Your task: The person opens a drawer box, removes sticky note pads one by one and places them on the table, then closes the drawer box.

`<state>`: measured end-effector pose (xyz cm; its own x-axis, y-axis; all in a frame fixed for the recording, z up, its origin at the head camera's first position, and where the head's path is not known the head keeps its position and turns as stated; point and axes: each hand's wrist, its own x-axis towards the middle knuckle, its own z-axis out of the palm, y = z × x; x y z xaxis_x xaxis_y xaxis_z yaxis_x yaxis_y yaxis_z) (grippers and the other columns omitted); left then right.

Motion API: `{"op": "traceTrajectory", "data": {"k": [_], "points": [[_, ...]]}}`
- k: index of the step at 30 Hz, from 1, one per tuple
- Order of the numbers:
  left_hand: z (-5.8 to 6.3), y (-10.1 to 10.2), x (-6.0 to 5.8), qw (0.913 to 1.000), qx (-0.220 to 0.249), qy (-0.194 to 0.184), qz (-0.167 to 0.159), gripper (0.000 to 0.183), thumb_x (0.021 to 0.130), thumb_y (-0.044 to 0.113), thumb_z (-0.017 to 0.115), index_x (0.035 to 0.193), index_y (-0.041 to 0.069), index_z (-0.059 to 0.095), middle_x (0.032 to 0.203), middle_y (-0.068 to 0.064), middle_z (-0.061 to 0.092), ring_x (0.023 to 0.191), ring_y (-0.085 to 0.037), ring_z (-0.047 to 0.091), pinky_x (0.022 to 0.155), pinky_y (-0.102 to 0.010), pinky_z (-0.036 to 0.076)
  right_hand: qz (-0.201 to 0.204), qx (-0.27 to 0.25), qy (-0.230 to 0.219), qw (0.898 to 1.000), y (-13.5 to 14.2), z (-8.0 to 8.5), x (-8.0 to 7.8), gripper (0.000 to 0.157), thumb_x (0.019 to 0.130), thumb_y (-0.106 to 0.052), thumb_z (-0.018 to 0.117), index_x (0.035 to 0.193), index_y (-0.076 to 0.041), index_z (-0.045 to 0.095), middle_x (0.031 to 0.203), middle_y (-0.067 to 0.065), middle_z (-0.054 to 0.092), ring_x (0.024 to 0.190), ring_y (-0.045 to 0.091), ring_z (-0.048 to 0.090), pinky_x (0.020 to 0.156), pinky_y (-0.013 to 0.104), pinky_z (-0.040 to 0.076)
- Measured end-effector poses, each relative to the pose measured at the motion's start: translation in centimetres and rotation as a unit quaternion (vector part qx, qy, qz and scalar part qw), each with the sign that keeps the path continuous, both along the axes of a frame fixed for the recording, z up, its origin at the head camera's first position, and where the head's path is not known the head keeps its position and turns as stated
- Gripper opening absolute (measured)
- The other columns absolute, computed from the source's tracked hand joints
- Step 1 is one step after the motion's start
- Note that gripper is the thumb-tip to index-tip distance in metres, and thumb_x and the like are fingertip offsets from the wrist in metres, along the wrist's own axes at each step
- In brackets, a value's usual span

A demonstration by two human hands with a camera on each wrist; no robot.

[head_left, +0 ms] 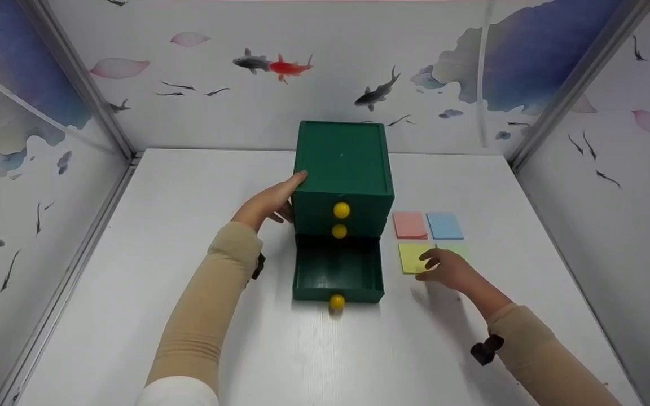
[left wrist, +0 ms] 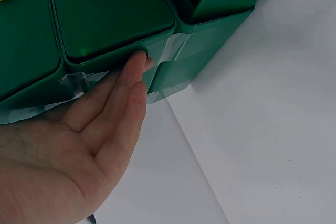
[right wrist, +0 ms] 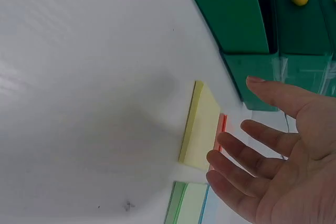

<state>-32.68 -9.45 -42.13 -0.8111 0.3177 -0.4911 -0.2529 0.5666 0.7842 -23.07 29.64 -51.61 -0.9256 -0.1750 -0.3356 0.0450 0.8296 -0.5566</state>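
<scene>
A green drawer cabinet [head_left: 343, 158] with yellow round knobs stands at the back middle of the table. Its bottom drawer [head_left: 337, 270] is pulled out, with nothing in it. My left hand [head_left: 271, 201] rests against the cabinet's left side, thumb at the top edge; in the left wrist view its extended fingers [left wrist: 131, 87] lie along the taped side. My right hand [head_left: 448, 267], fingers spread and holding nothing, hovers by the yellow sticky note pad [head_left: 409, 258]. It partly hides the green pad [head_left: 460, 248]. Behind these lie a pink pad [head_left: 409, 225] and a blue pad [head_left: 445, 226].
The white table [head_left: 201, 186] is enclosed by panels printed with fish and petals [head_left: 189, 113]. Metal posts [head_left: 579, 79] stand at the corners. The open drawer sticks out toward the front, between the two arms.
</scene>
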Motion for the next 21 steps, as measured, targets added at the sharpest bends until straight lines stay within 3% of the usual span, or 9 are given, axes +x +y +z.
{"op": "traceTrajectory", "data": {"k": [11, 21], "points": [[0.0, 0.1, 0.1, 0.9999, 0.002, 0.01, 0.0, 0.094, 0.091, 0.076, 0.021, 0.153, 0.007, 0.029, 0.127, -0.026, 0.057, 0.11, -0.038, 0.061, 0.098, -0.048, 0.043, 0.043, -0.002, -0.043, 0.998, -3.7, 0.2, 1.5, 0.051, 0.082, -0.021, 0.081, 0.126, -0.002, 0.061, 0.118, 0.015, 0.062, 0.11, 0.032, 0.057, 0.091, 0.047, 0.049], [0.0, 0.0, 0.2, 1.0, 0.003, 0.008, 0.002, 0.093, 0.091, 0.076, 0.021, 0.153, 0.007, 0.029, 0.127, -0.025, 0.057, 0.109, -0.037, 0.062, 0.098, -0.049, 0.043, 0.052, 0.008, -0.068, 0.996, -6.7, -0.3, 2.5, 0.057, 0.078, -0.03, 0.084, 0.126, -0.008, 0.061, 0.118, 0.009, 0.062, 0.105, 0.025, 0.058, 0.092, 0.046, 0.048]]}}
